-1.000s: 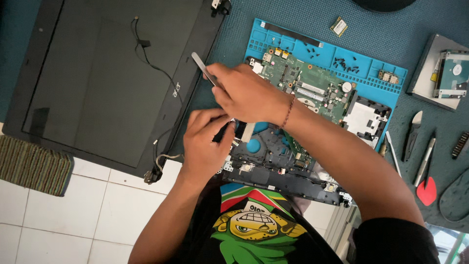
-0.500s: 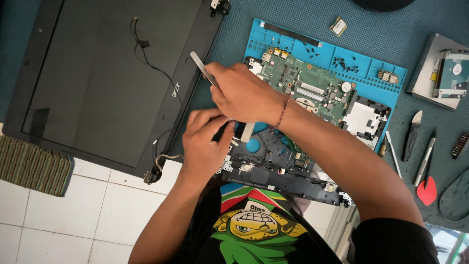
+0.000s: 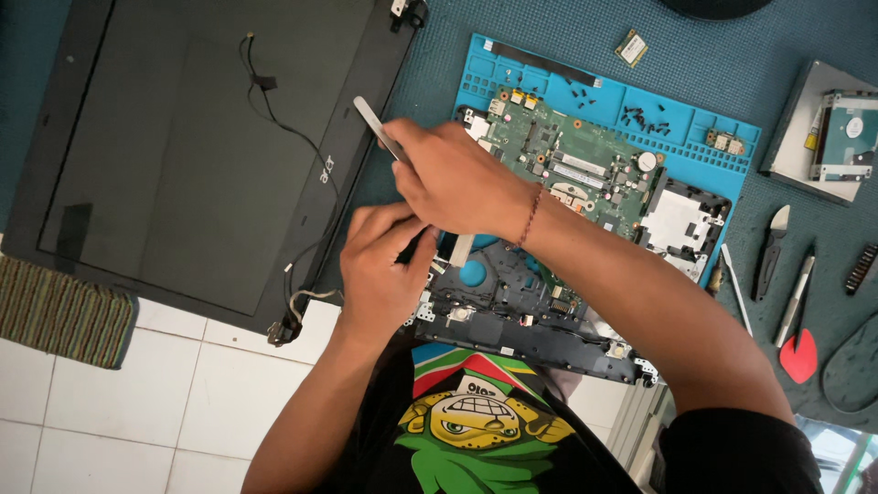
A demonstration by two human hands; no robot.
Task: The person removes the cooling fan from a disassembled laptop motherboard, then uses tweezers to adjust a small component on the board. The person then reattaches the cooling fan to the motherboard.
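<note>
Head view, looking down. We see the right hand point(image 3: 457, 178) closed in a pinch on a slim metal pry tool point(image 3: 377, 126), whose pale flat end points up and left, over the edge of the detached laptop screen panel point(image 3: 165, 155). The left hand point(image 3: 380, 270) sits just below it, fingers curled and pressed against the left end of the dark laptop base frame point(image 3: 521, 316). Whether it grips a part there or only steadies the frame we cannot tell, as the fingertips are hidden under the right hand.

Compared with the views from a second and half a second ago, we find almost no change: both hands keep the same posture, the tool keeps its tilt, and the base frame lies in the same place, at the near edge of the desk between the person's chest and the blue work mat point(image 3: 604, 101). We judge from this that the work at the frame's left corner is a slow, held effort, not a finished step.

The green motherboard point(image 3: 585, 169) rests on the mat, touching the top of the frame. Loose black screws point(image 3: 640, 117) lie in the mat's shallow trays. To the right, well apart from the hands, lie a drive in its bracket point(image 3: 837, 137), a small wireless card point(image 3: 632, 47) and several hand tools, among them a red pick point(image 3: 799, 355).
</note>
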